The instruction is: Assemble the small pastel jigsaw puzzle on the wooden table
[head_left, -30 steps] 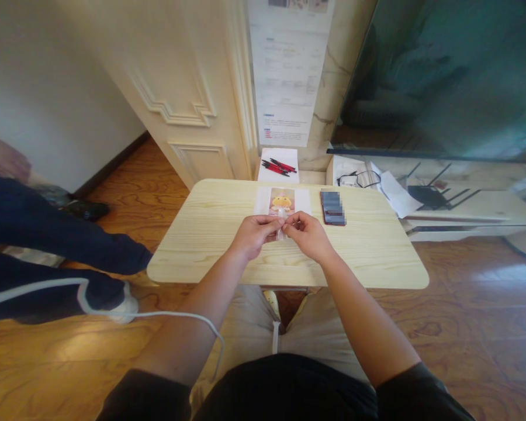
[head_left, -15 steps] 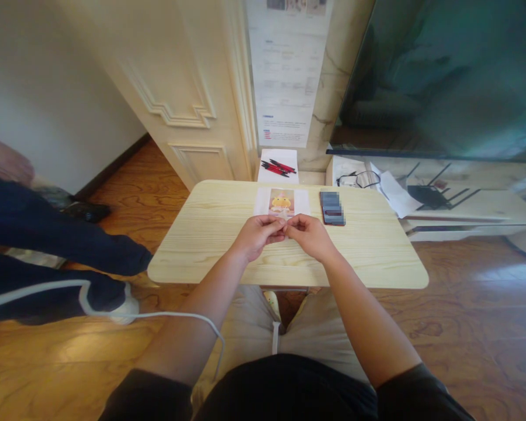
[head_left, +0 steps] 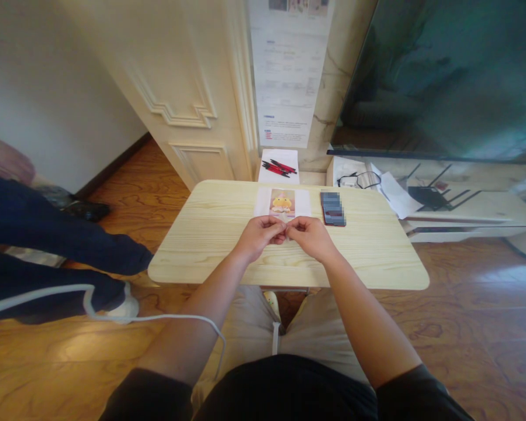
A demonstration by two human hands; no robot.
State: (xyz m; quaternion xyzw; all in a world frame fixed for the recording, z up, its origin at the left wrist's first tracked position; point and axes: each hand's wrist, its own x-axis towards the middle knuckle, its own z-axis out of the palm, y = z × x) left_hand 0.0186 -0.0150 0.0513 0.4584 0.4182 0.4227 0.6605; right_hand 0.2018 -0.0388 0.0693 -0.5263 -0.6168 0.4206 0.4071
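Over the middle of a pale wooden table (head_left: 193,234), my left hand (head_left: 260,235) and my right hand (head_left: 309,235) meet fingertip to fingertip. Both are closed in a pinch. Between them shows a bit of something small and pale, too small to name. Just beyond the fingers lies a white sheet of paper (head_left: 304,202) with a printed picture of a yellow cartoon figure (head_left: 282,202); the hands cover its near edge. To the right of the sheet is a dark phone (head_left: 332,209), its screen blurred out.
Several red and black pens (head_left: 279,168) lie on white paper behind the table. A shelf at the right holds a black router (head_left: 428,197), a cable and loose paper. Another person's dark-trousered legs (head_left: 61,234) are at the left. A white cable (head_left: 158,317) crosses my left arm.
My hands stay together in nearly the same spot. The fingertips have shifted slightly, and a little more of the pale thing shows between them.
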